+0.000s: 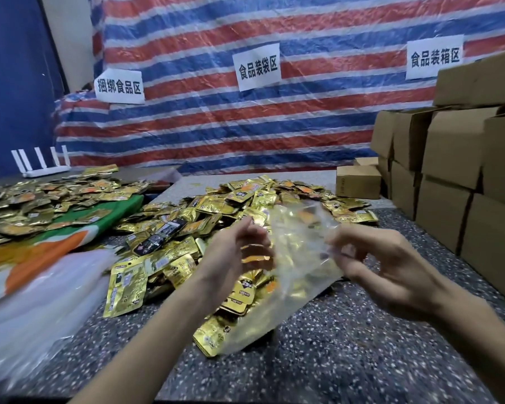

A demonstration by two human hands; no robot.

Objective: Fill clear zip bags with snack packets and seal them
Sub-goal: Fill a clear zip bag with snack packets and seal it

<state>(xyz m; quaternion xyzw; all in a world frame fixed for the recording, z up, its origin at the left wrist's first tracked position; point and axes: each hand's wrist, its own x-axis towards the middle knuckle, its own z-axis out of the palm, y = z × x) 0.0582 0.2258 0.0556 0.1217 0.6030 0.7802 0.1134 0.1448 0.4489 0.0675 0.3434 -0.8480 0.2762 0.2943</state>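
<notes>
Stack of clear bags [41, 301] lies far left on the speckled surface [347, 360], gold snack packets [216, 205] heaped in the middle. Left hand [236, 252] fingers curled at the clear zip bag [301, 266] edge, can't tell if gripping. Bag is up over the heap, right hand [385, 266] pinching its rim. Cardboard boxes [449, 170] stacked right

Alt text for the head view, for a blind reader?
The right hand pinches a clear zip bag by one edge, the left hand curled at the other, over a pile of gold snack packets on a speckled table. Cardboard boxes stand at right.
</notes>
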